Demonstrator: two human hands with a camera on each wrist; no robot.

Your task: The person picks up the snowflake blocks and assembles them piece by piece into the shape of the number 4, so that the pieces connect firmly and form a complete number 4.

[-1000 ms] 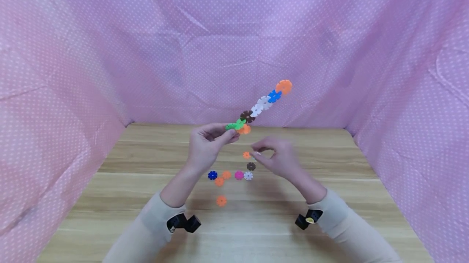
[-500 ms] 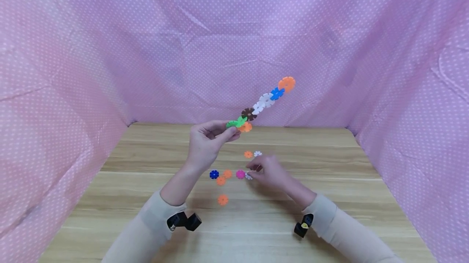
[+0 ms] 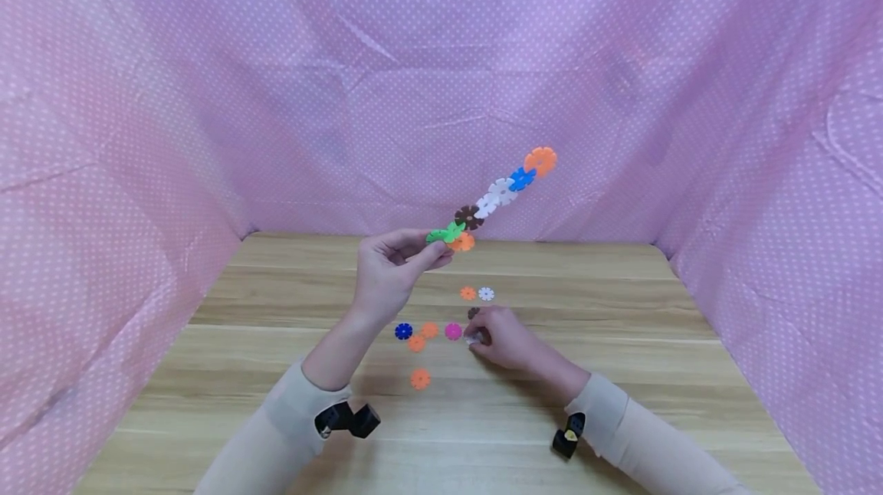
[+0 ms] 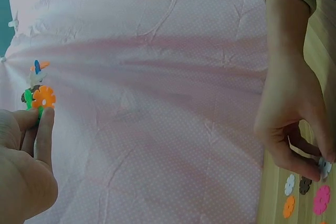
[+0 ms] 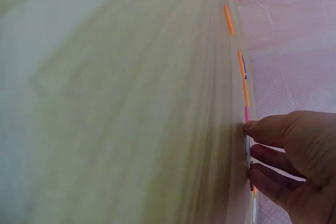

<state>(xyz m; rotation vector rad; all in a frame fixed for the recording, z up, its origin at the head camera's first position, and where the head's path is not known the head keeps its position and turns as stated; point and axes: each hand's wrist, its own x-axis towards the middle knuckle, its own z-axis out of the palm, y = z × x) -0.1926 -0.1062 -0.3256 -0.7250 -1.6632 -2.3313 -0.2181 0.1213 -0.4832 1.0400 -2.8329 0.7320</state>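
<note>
My left hand [image 3: 386, 273] pinches the green end of a chain of interlocking snowflake discs [image 3: 502, 191], held up above the table. The chain slants up to the right through brown, white and blue to an orange disc [image 3: 540, 162]. Another orange disc [image 4: 44, 98] sits beside the green ones at my fingertips. Down on the table, my right hand [image 3: 507, 338] has thumb and fingers curled at a white snowflake disc [image 4: 325, 167], partly covering it. A brown disc [image 3: 473, 313] lies just beyond those fingers, and a pink disc [image 3: 452, 332] is to their left.
On the wooden table [image 3: 586, 288] lie a dark blue disc [image 3: 403, 332], several orange discs [image 3: 420, 379] and a further white disc [image 3: 486, 293]. Pink dotted cloth [image 3: 441, 96] surrounds the table at the back and sides.
My right hand has come down and toward me, from above the table to the white disc beside the pink one. The left hand and its chain stay nearly still.
</note>
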